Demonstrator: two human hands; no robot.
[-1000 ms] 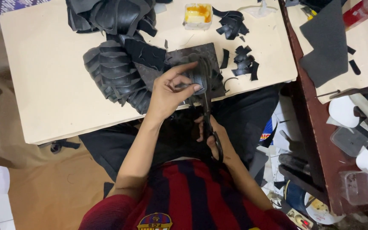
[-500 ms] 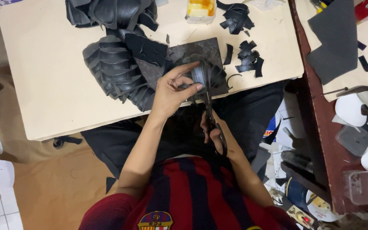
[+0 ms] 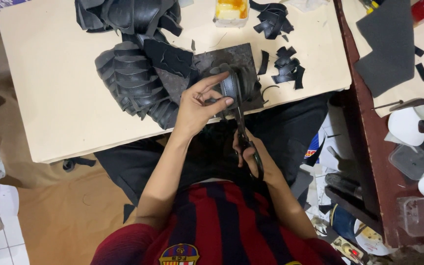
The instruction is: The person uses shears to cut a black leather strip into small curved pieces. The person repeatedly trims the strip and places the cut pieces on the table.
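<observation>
On the left part of the table (image 3: 50,98) lies a pile of black strips (image 3: 133,83), just beside my left hand (image 3: 197,110). This hand is closed on a black leather piece (image 3: 232,84); thumb and fingers pinch its near edge, and the piece stands above the dark board (image 3: 224,59) at the table edge. My right hand (image 3: 251,157) is closed around the scissors (image 3: 244,142), near my body. The blades point up to the leather piece, touching its lower edge just right of my left fingers. More black scraps (image 3: 285,68) lie to the right.
</observation>
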